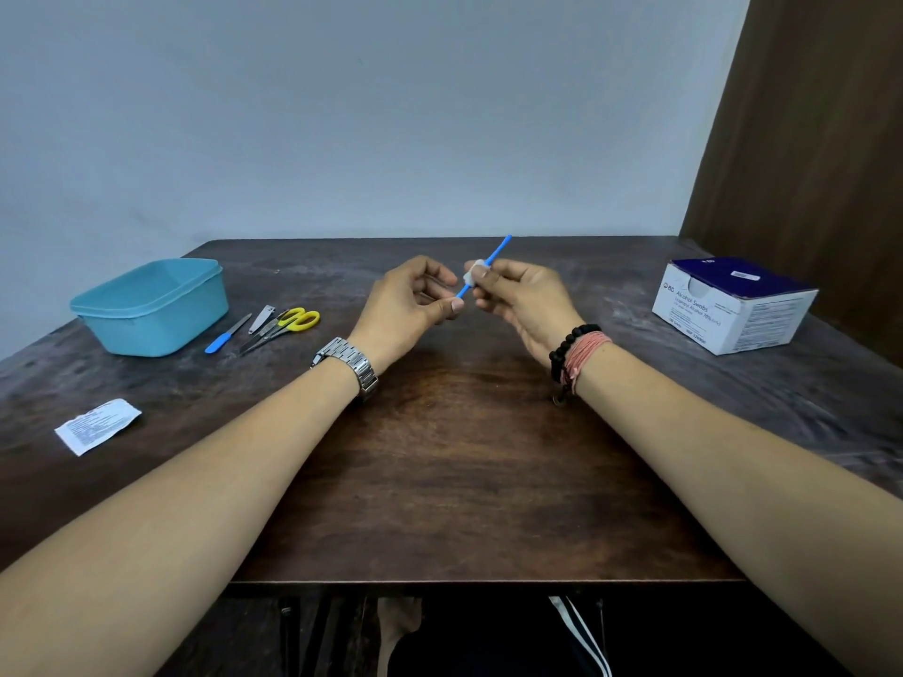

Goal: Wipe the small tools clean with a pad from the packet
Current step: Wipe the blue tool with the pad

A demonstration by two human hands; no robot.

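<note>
- Head view: we are holding a thin blue tool [496, 252] above the middle of the desk [454, 456]; our left hand [410, 305] is pinching its lower end, fingers curled; our right hand [518, 298] is gripping a white pad [470, 277] wrapped round the shaft
- To the left, a blue-handled file [225, 334], a nail clipper [261, 319] and yellow-handled scissors [283, 325] are lying just beside a light blue tub [151, 305]; a torn packet [97, 425] is lying nearer us
- A box of alcohol swabs [733, 305] is sitting far right
</note>
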